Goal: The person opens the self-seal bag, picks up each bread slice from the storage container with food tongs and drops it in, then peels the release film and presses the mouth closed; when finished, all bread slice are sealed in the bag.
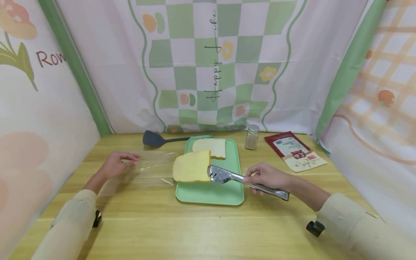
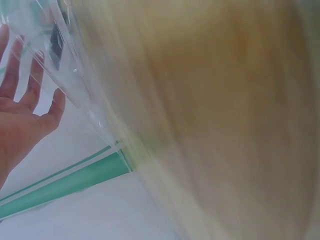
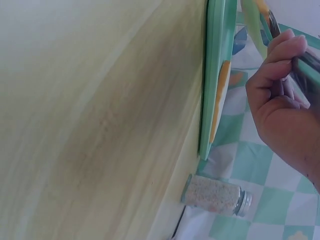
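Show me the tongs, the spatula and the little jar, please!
Tongs (image 1: pixel 222 175), head view: on the wide metal end.
Spatula (image 1: pixel 154 139), head view: on the dark blade.
Jar (image 3: pixel 212 195), right wrist view: on its see-through side.

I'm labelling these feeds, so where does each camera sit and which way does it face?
Head: worn on the head, facing forward and down at the table and tray; both sleeves, the left hand and the right hand with tongs show.
Left wrist: worn there, facing the left hand and clear plastic; much is blurred.
Right wrist: worn there, facing the right hand, tray edge and jar.
Shared: head and right wrist both show the tray, jar and tongs.
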### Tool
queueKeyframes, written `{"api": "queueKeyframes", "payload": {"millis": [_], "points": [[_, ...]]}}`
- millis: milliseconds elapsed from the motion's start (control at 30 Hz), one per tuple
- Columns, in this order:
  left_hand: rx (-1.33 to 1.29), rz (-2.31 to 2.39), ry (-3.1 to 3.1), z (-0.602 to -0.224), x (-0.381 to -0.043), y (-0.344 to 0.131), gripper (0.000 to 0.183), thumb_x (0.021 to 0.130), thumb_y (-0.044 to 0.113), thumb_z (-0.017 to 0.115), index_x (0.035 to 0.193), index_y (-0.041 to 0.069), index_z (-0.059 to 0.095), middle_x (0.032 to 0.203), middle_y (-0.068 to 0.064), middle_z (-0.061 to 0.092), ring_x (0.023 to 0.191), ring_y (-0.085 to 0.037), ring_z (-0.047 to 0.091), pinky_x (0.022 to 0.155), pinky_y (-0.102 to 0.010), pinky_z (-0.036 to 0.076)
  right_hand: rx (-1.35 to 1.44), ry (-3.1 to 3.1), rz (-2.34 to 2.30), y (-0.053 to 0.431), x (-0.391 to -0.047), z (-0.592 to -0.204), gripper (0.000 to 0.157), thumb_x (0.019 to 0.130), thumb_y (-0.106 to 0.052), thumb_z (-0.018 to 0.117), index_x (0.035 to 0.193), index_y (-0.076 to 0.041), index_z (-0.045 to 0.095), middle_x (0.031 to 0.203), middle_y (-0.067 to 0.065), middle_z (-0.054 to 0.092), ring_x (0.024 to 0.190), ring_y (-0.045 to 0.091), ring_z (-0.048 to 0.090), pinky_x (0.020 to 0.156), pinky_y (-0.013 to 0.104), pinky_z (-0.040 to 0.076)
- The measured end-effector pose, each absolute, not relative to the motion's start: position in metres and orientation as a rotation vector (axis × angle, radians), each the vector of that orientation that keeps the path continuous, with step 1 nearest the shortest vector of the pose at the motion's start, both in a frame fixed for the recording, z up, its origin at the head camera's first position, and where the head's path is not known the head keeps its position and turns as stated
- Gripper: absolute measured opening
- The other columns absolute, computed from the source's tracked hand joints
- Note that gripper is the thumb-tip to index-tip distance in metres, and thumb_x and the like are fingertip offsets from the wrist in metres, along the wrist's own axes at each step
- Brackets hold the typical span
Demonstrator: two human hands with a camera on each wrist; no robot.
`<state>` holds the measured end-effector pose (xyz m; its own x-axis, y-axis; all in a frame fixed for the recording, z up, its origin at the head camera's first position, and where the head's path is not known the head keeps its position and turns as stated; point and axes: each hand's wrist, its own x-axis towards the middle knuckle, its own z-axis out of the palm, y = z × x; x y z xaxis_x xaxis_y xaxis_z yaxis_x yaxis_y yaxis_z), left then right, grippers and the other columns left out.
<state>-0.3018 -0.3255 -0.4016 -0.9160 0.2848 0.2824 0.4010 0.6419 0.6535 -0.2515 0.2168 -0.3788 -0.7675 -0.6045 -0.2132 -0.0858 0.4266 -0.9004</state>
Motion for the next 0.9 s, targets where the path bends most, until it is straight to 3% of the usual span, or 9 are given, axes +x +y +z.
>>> {"api": "queueKeyframes", "payload": {"millis": [533,767,900], "points": [[-0.514,-1.191,-2.727,-0.401,-0.300,-0.325,0.012,0.090,0.001,0.069,0.098,-0.008,0.072,0.120,-0.021,0.068,0.115,-0.043,0.060,0.105,-0.057,0.039,-0.600,2.083,-1.388,0.198,-0.257,-0.383,0.043,0.099,-0.022,0.063,0.104,0.020,0.055,0.063,0.008,0.064,0.047,0.009,0.055,0.044,0.019,0.045],[-0.489,-1.146,-2.737,-0.399,-0.298,-0.325,0.012,0.090,0.002,0.070,0.098,-0.007,0.072,0.119,-0.018,0.069,0.114,-0.039,0.062,0.100,-0.040,0.045,-0.590,2.030,-1.424,0.198,-0.255,-0.382,0.045,0.099,-0.020,0.063,0.106,0.023,0.052,0.064,0.008,0.064,0.047,0.008,0.055,0.044,0.019,0.045],[-0.510,-1.141,-2.727,-0.398,-0.298,-0.325,0.011,0.090,0.002,0.071,0.096,-0.006,0.073,0.118,-0.018,0.069,0.114,-0.040,0.062,0.101,-0.046,0.044,-0.587,2.037,-1.408,0.193,-0.257,-0.382,0.043,0.099,-0.021,0.063,0.105,0.021,0.054,0.064,0.009,0.064,0.047,0.009,0.055,0.044,0.019,0.046]]}}
